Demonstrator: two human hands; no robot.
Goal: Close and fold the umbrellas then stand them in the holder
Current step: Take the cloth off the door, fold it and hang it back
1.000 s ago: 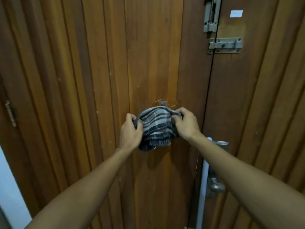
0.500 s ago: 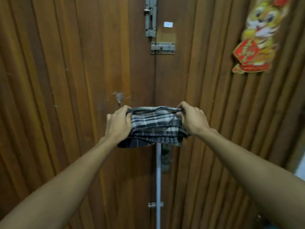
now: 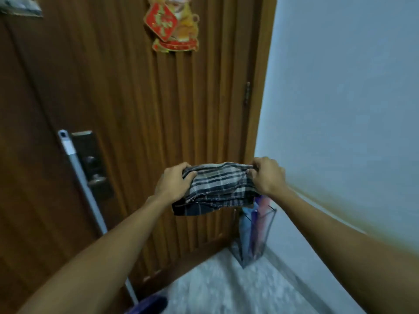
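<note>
My left hand (image 3: pixel 173 181) grips the left end of the plaid umbrella (image 3: pixel 216 189), fingers curled over the top of the bunched cloth. My right hand (image 3: pixel 266 175) pinches the right end, thumb and fingertips closed on a fold at its upper edge. Between them the bundle hangs in the air, stretched roughly level, with a loose flap sagging at about 7 o'clock from its middle.

I judge it light and soft. The cloth is limp and will slump wherever I am not holding it, so the two ends are the right places to take hold. No shaft or ribs show through the folds, so I cannot tell how stiff the core is.

At about 5 o'clock from the bundle, on the floor (image 3: pixel 226 288) in the corner, stands the clear holder (image 3: pixel 265 225), with folded umbrellas (image 3: pixel 256 223) already upright inside; their tops sit just under my right wrist. Behind my hands is the wooden door (image 3: pixel 136 109), with its lock plate (image 3: pixel 90 159) at 9 o'clock and a red and gold decoration (image 3: pixel 171 26) at 12 o'clock. The pale wall (image 3: pixel 351 98) fills the side at 3 o'clock.
</note>
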